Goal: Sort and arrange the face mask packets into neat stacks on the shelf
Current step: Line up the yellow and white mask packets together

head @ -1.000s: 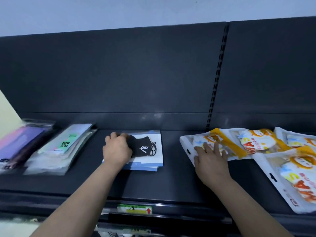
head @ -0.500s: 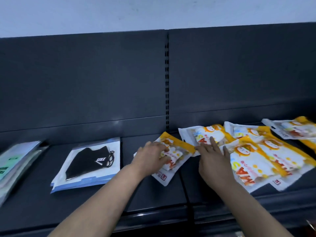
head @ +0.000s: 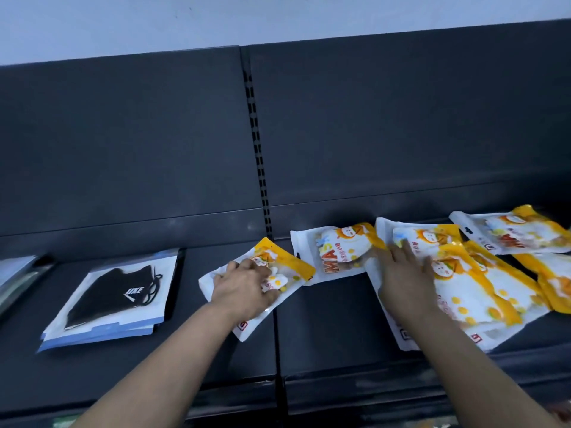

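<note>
The left hand [head: 244,288] lies palm-down on a yellow-and-white mask packet [head: 289,267] that sits askew on the dark shelf [head: 324,329], straddling the seam between two shelf panels. Its fingers are spread and slightly curled over the packet's middle, pressing rather than pinching; nothing is lifted. The right hand [head: 404,281] rests flat on the near edge of a loose pile of yellow packets [head: 482,291], fingers open and fanned across the overlapping pouches, fingertips reaching the upper-left one.

The packets are glossy white pouches with a yellow corner band, a cartoon face and orange "MASK" lettering; several have a hang-hole at one end. A single packet [head: 333,251] lies between the two hands, touching the left hand's packet at one corner and tucked partly under the pile. Another packet [head: 509,231] lies at the back right, against the shelf's rear panel, overlapping the pile.

Well to the left, a squared stack of black mask packets [head: 114,298] lies flat, each with a white card with a blue edge under a black cloth mask bearing a white logo. At the far left edge, the corner of another stack of clear packets [head: 15,276] shows, too cropped to read.
</note>
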Available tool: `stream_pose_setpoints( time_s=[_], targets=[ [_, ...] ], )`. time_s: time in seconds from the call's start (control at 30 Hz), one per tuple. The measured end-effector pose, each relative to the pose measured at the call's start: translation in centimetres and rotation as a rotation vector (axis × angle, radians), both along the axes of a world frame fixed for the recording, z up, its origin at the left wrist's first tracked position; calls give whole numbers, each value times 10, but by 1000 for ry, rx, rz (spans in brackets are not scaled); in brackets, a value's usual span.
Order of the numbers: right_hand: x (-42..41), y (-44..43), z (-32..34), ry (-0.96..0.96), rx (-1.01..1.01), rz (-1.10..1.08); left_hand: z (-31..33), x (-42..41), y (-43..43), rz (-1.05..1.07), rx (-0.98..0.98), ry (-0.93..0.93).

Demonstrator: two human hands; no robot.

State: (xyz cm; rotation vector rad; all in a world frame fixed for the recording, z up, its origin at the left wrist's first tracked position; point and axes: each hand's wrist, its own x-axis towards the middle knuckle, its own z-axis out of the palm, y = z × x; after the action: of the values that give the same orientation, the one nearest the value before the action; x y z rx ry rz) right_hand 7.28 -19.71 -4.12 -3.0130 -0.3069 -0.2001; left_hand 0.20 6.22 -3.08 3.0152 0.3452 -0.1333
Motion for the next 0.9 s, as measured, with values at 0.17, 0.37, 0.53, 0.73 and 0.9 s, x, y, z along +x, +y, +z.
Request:
stream_pose_setpoints(
  time_s=[0.17, 0.37, 0.53, 0.73, 0.9],
  targets=[
    [26, 32, 7, 151, 10, 182, 7, 0, -8, 160, 23, 64],
    [23, 70, 7, 239, -20, 325, 13, -10, 6, 280, 5, 121],
    [13, 89, 7, 174, -117, 393, 15, -23, 21, 270, 89, 110],
    [9, 90, 2, 345, 0, 357, 15, -35, 31, 197, 19, 75],
    [2, 103, 14, 302, -43, 264, 16, -41, 37, 119, 60, 40]
  ],
)
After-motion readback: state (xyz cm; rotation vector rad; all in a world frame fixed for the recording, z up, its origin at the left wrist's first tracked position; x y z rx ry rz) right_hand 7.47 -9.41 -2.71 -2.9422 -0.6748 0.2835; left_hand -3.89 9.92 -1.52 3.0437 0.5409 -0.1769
